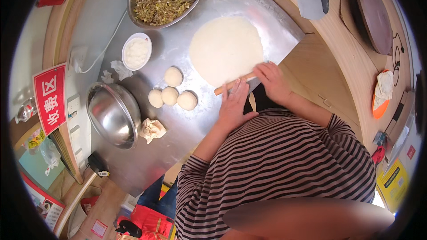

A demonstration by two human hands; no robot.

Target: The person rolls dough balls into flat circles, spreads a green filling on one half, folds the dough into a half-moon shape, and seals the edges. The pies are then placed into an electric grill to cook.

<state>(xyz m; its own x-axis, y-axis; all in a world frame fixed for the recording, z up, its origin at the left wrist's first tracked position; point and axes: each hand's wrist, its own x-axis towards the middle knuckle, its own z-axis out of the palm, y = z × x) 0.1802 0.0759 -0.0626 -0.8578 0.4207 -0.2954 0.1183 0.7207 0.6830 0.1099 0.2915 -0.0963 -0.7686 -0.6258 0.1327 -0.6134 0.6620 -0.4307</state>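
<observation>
In the head view, the left hand, fingers stretched out, lies over a slim light-brown wooden rolling pin. The right hand rests toward its other end; I cannot tell whether those fingers curl beneath. The pin lies along the near edge of a broad, rounded cream dough sheet on the shiny silver metal table.

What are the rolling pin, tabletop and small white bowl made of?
Rolling pin: likely wood, smooth; warm tan-brown color.
Tabletop: metal, probably stainless steel, satin finish; gray with blurred bright reflections.
Small white bowl: smooth, thin-rimmed; plastic, enamel or ceramic, can't tell which.
</observation>
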